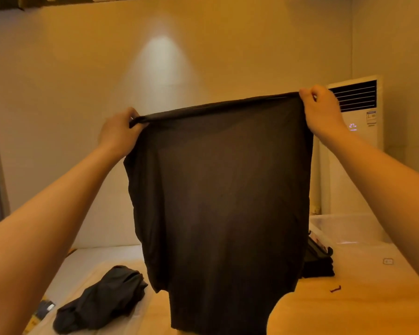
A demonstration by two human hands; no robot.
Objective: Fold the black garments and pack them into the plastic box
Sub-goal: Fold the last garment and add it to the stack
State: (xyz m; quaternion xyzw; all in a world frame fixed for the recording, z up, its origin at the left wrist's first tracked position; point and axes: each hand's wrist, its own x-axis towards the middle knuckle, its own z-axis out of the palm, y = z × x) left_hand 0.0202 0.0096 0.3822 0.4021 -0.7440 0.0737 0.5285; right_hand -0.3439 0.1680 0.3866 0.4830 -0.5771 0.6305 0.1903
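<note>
Here, the left hand [117,131] and right hand [321,110] are each pinching a top corner of a black garment [223,189], hanging it above the table [348,305]; the box [348,228] is sitting far right.

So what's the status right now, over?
Both hands, left and right, gripping black garment by top edge, held up. Crumpled garment waiting on table. Plastic box at right, unobstructed.

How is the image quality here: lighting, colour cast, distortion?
Head view: strong amber cast; a bright spotlight patch on the wall; the held black shirt is backlit and nearly detail-free; wide-angle stretch on the forearms; overall soft, slightly blurred.
</note>
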